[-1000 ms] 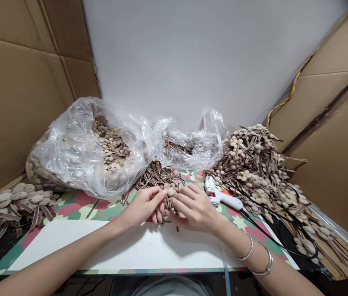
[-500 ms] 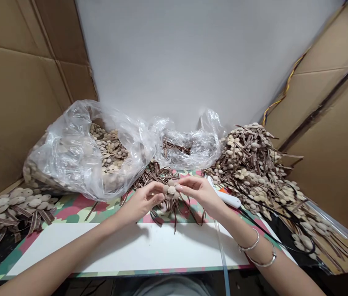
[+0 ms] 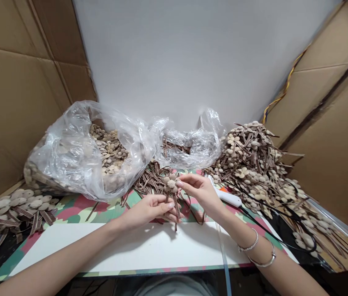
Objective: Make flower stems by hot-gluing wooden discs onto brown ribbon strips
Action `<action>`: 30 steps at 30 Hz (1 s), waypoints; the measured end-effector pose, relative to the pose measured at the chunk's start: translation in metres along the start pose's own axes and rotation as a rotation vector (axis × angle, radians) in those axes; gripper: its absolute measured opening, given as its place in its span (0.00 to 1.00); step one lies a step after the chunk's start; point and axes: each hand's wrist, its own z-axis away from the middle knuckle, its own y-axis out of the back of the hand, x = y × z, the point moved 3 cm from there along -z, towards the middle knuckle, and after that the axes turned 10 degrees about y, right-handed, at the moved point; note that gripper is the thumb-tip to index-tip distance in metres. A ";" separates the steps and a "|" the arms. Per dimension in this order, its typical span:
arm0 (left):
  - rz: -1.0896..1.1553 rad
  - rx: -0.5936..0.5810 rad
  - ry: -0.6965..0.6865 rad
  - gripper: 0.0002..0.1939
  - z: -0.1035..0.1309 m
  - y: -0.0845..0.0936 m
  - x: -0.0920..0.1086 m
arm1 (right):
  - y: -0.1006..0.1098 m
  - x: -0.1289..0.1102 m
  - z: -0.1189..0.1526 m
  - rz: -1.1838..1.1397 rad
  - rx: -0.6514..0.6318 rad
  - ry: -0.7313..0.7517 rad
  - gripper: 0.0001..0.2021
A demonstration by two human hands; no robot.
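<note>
A beige fabric flower [image 3: 170, 183] with a pale fuzzy centre is held upright above the mat. My right hand [image 3: 197, 191] pinches its right edge between thumb and fingers. Striped brown ribbon tails [image 3: 176, 205] hang from the flower. Lower down, my left hand [image 3: 153, 209] has its thumb and fingers closed on these tails, palm turned partly up. Behind the flower lies a tangle of loose brown ribbons [image 3: 150, 179]. Right of my right hand rests a white corded tool [image 3: 231, 199] with an orange part, which looks like a glue gun.
A clear plastic bag [image 3: 69, 152] of beige fabric pieces stands at left, and a smaller bag [image 3: 206, 144] holds ribbons. Ribboned flowers form a big pile [image 3: 254, 164] at right and a smaller one [image 3: 19, 205] at left. A white sheet [image 3: 115, 250] covers the camouflage mat [image 3: 81, 203].
My left hand has let go of the flower's left edge and moved down to its ribbon tails. The flower has risen slightly and stays in my right hand.
</note>
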 end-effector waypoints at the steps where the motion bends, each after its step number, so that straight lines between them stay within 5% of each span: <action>1: 0.013 -0.006 0.007 0.15 0.000 0.000 -0.001 | 0.001 0.000 0.000 0.000 0.005 0.003 0.12; 9: 0.107 -0.073 0.018 0.12 -0.002 -0.001 -0.007 | 0.000 -0.005 0.000 0.003 0.057 0.016 0.11; 13: 0.086 -0.120 0.033 0.13 -0.001 -0.001 -0.009 | 0.020 -0.015 -0.006 0.042 0.164 0.106 0.09; 16: 0.089 -0.137 0.043 0.13 -0.002 -0.001 -0.011 | 0.067 -0.034 -0.021 0.183 0.306 0.174 0.13; 19: 0.108 -0.112 0.054 0.12 -0.006 0.001 -0.015 | 0.136 -0.063 -0.044 0.477 0.508 0.258 0.21; 24: 0.105 -0.095 0.066 0.12 -0.010 0.003 -0.016 | 0.239 -0.087 -0.083 0.717 0.598 0.097 0.28; 30: -0.135 0.086 0.039 0.11 0.015 0.021 0.030 | 0.308 -0.081 -0.107 1.001 0.720 -0.036 0.31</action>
